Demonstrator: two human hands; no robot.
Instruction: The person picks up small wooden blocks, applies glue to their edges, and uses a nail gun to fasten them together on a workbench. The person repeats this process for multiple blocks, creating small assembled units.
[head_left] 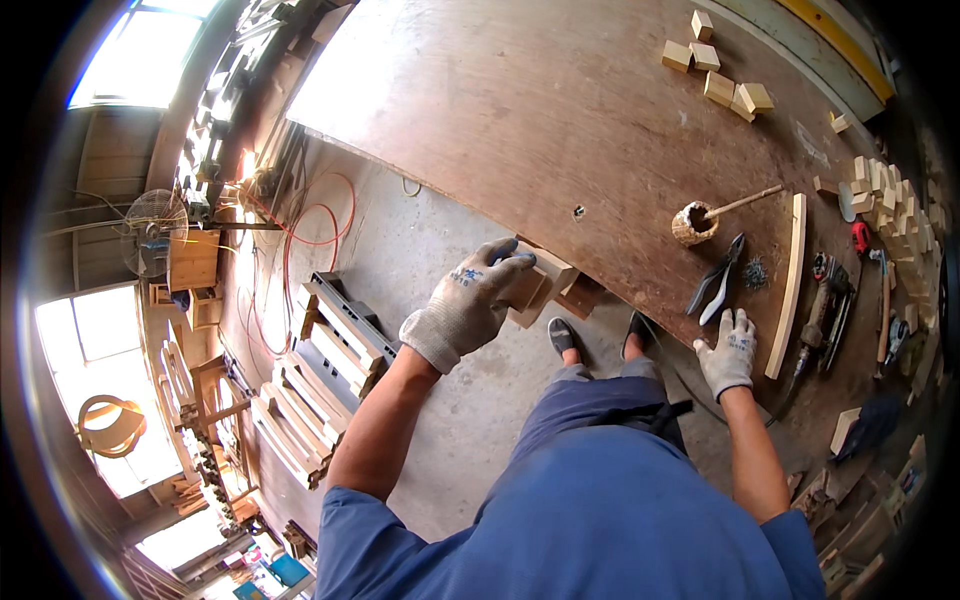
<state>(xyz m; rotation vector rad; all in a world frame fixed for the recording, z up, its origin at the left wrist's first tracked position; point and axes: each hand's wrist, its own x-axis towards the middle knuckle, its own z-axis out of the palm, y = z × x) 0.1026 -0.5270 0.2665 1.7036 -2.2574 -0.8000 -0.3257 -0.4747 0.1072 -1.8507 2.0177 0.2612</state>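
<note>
My left hand [468, 300], in a grey work glove, is shut on a pair of light wooden blocks [540, 285] held together just off the near edge of the big brown workbench [520, 110]. My right hand [728, 350], also gloved, rests flat on the bench edge with fingers spread and holds nothing. It lies just below a pair of pliers [717, 280] and left of a long curved wooden strip [790, 290]. A small pile of nails [757, 273] sits beside the pliers.
A woven cup with a stick in it [695, 222] stands on the bench. Loose wooden blocks [715, 75] lie at the far side, a heap of blocks [895, 215] at right with a nail gun [822, 310] and hand tools. Wooden pallets [320, 380] and red hose [310, 240] lie on the concrete floor.
</note>
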